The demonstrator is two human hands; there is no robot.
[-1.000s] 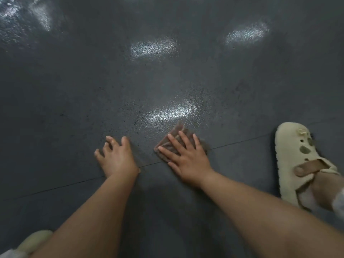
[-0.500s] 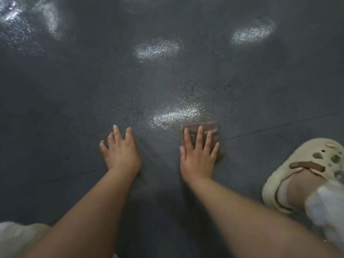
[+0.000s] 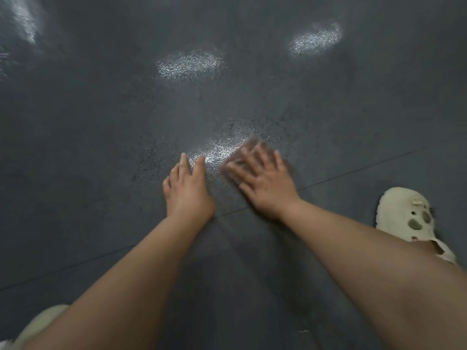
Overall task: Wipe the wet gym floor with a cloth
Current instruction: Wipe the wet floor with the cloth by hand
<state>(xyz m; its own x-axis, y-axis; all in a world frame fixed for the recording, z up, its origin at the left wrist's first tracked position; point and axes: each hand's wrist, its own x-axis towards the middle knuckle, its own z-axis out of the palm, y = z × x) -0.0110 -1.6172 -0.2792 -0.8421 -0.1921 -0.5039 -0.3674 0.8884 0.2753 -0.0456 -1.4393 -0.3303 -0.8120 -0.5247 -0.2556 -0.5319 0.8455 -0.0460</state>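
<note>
Brown cloth [image 3: 243,154] lay flat on the dark floor [image 3: 101,122] under the right hand [image 3: 265,183], its spread fingers [image 3: 246,157] pressing it beside the wet shine [image 3: 217,150], the left hand [image 3: 187,190] flat alongside.

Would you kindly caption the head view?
Right hand presses cloth on wet floor; left hand braces.
</note>
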